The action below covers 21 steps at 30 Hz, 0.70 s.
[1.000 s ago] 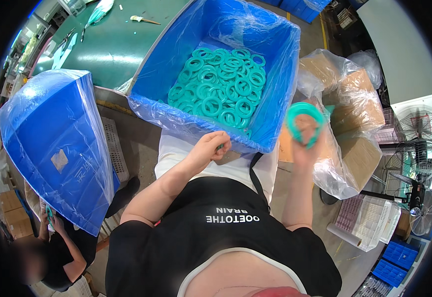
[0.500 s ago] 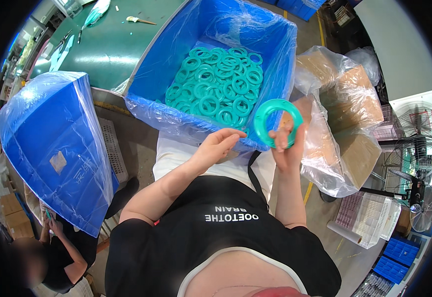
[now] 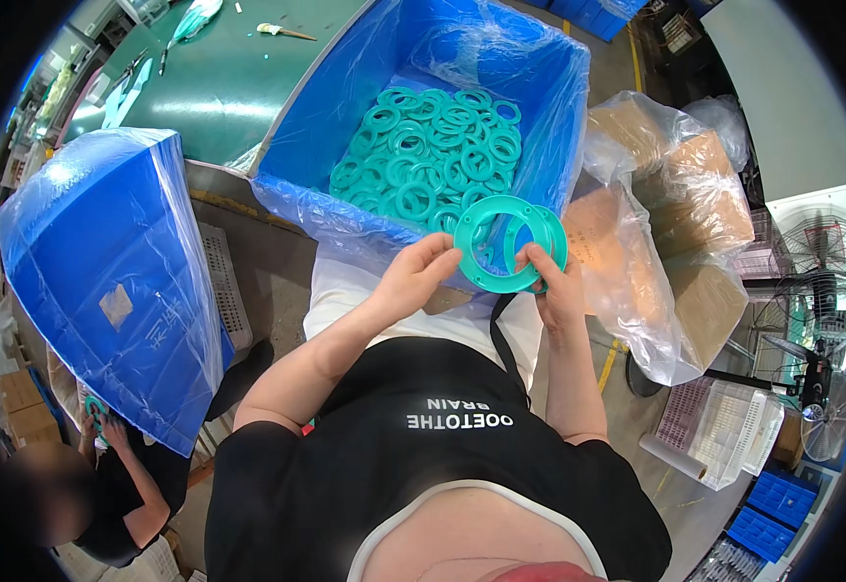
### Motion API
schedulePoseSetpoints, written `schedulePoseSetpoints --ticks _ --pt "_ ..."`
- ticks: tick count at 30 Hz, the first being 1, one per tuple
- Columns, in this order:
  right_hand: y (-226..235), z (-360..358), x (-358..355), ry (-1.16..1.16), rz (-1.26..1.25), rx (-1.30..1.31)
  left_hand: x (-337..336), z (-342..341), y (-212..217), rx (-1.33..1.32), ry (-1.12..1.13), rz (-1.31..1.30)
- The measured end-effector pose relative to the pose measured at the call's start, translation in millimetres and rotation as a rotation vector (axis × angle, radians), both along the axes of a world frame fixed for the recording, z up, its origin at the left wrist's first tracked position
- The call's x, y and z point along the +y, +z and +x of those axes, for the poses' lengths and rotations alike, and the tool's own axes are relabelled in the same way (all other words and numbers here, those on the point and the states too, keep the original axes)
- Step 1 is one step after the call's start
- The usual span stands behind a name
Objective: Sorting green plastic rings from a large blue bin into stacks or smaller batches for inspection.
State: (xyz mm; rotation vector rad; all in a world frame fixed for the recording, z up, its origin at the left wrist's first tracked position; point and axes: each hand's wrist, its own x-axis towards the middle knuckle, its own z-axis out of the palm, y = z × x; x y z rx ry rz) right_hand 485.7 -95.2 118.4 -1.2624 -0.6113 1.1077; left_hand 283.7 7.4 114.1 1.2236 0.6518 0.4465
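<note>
Teal rings, two, overlapping, one nearer the camera, set over the near rim of the blue bin toward its right corner; whether joined or loose cannot be told. Right hand: grip pinching the rings at their lower right, between thumb and fingers. Left hand: fingertips at the front ring's left edge; whether its grip has closed there cannot be told. Judged hazards: one ring could slide off the other, caused by a pinch at one edge only; a slip could drop either into the bin or outside its wall, the rim lying directly beneath. Blue bin: lined in clear plastic, loose folds over the rim liable to catch a ring or finger. Ring pile: teal, heaped inside, beyond the near wall. Bagged cartons: close to the bin's right side, narrowing room for the right arm. Second blue bin: left, tilted, plastic-covered, above a white crate. Counter: green, behind, carrying a brush-like tool. Co-worker's hands: lower left, well apart, at a teal piece.
</note>
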Motion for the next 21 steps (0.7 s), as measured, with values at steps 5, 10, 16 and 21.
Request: schedulePoseSetpoints --ticks 5,10,16,21 --pt "6 -15 0 -0.005 -0.011 0.030 5 -7 -3 -0.215 -0.120 -0.312" --pt "5 -24 -2 0.003 -0.071 -0.153 0 5 -10 -0.073 0.053 -0.046" --pt "8 -27 -1 -0.023 -0.094 -0.177 -1 2 -11 0.159 0.180 0.505" --pt "7 -32 -3 0.017 -0.089 -0.146 7 5 -12 0.225 0.284 0.923"
